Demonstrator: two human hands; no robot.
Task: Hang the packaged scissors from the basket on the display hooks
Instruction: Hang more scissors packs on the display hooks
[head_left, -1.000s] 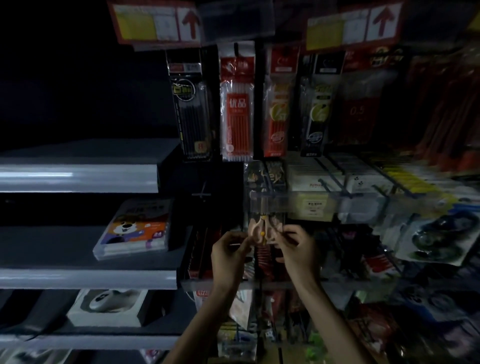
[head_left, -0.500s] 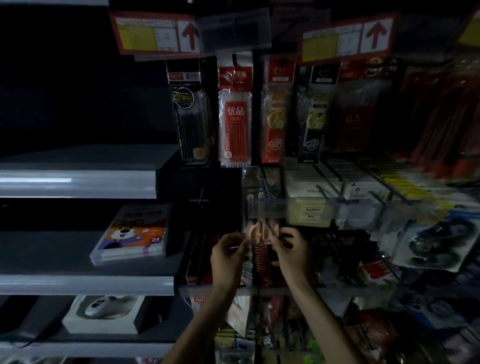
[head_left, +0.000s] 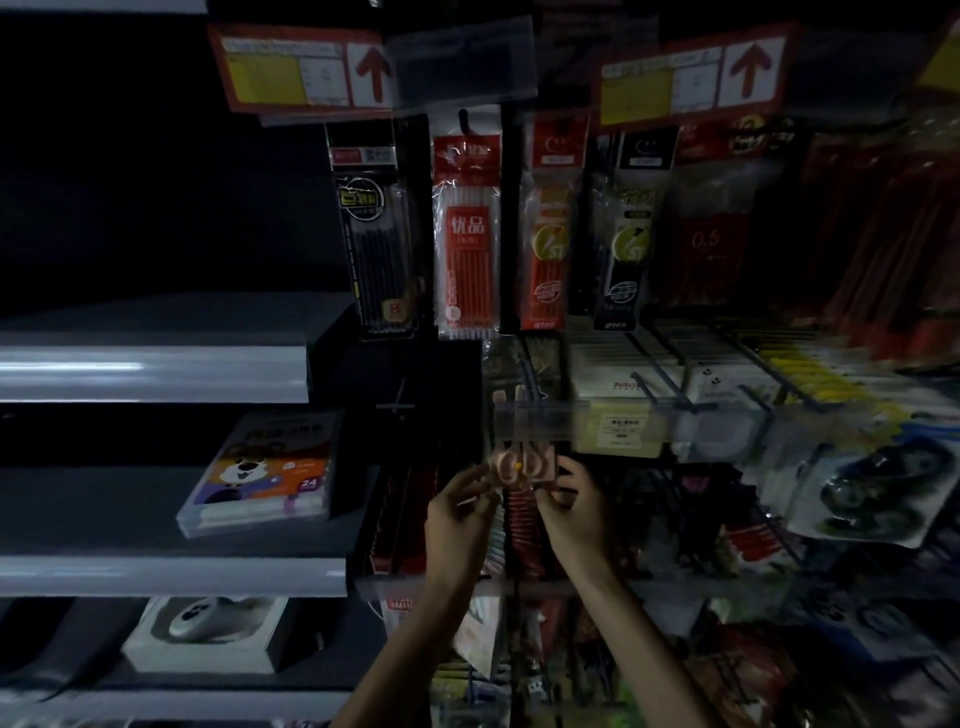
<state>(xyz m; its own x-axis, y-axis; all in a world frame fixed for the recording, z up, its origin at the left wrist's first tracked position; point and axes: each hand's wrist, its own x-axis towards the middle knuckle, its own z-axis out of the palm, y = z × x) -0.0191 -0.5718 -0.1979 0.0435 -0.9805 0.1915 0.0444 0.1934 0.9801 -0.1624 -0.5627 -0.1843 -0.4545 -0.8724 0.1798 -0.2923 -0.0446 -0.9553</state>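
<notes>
So, fingertips first: the left fingers (head_left: 475, 480) are curled in and pinching the left edge of the scissors pack (head_left: 522, 465). The right fingers (head_left: 563, 470) do the same on the right edge, so both sides are clamped on it. The left hand (head_left: 457, 517) and right hand (head_left: 576, 514) sit about level with each other, with bare forearms coming up from the bottom of the shot.

The pack is held upright, facing out in front of the rack. You can see pink handles with a little yellow dot, and its top is tucked just under a clear price strip (head_left: 540, 418). It's blurry there, so I honestly can't tell if the pack is on the hook (head_left: 530, 371) above it or just near it.

Going outward, a red pen pack (head_left: 466, 228) and a black pencil pack (head_left: 379, 234) hang above. Off to the right, more hooks carry white boxes (head_left: 618, 387).

On the left there's a grey shelf (head_left: 156, 374), and on the shelf below it lies a box with a cartoon dog (head_left: 265, 467). A white box (head_left: 208, 631) sits on the shelf below that. Up top there's a red arrow sign (head_left: 306, 73). The whole place is super dark.
</notes>
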